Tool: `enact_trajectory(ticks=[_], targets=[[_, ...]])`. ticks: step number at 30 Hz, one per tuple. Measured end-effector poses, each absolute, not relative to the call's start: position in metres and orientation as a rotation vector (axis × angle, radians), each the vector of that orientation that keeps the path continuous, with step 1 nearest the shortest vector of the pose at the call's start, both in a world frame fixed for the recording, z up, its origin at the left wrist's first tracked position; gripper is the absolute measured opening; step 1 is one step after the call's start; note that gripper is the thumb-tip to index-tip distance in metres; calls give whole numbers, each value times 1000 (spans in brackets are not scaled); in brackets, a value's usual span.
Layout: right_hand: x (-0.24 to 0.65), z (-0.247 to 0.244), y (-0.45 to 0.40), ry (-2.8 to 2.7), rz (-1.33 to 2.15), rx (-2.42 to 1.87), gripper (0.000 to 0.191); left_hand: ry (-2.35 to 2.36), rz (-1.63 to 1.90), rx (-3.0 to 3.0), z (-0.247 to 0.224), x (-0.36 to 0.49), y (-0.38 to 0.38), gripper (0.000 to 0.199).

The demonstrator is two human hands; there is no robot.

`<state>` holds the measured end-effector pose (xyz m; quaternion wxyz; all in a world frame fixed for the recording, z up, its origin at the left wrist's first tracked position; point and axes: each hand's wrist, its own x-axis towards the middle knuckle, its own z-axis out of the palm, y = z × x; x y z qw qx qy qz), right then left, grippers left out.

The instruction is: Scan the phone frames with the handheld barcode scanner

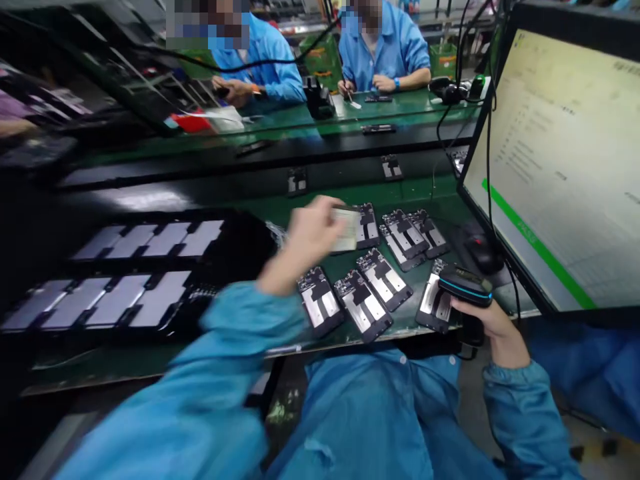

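Note:
My left hand (316, 228) is closed on a pale flat rectangular piece (346, 230), raised over the rear of the phone assemblies. My right hand (483, 319) grips a black barcode scanner (465, 285) with a blue light strip, at the right. Beneath and left of the scanner lies one phone assembly (434, 303) near the table's front edge. Several more assemblies, silver and black with exposed boards, lie between my hands, among them one at the front left (320, 303) and an overlapping pair (404, 235).
Black trays (173, 325) with pale rectangular pieces fill the left. A monitor (555, 173) and a mouse (479, 250) stand right, with hanging cables. Across the dark conveyor (340, 163), which carries a few assemblies, two people in blue work at a green bench (400, 113).

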<state>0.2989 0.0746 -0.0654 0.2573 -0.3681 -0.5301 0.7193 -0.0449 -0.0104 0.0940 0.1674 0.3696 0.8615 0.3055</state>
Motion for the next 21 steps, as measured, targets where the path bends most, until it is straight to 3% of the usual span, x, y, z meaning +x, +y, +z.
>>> enact_trajectory(ticks=[3,7,21], targets=[[295,-63,70,-1470,1903,-975,44,2151,985,1427,24,21,45,33],[290,-60,66,-1523,1843,-951,58,1957,1131,1578,-29,36,58,34],[295,-61,70,-1536,1880,-870,54,1928,1108,1548,-35,38,59,37]])
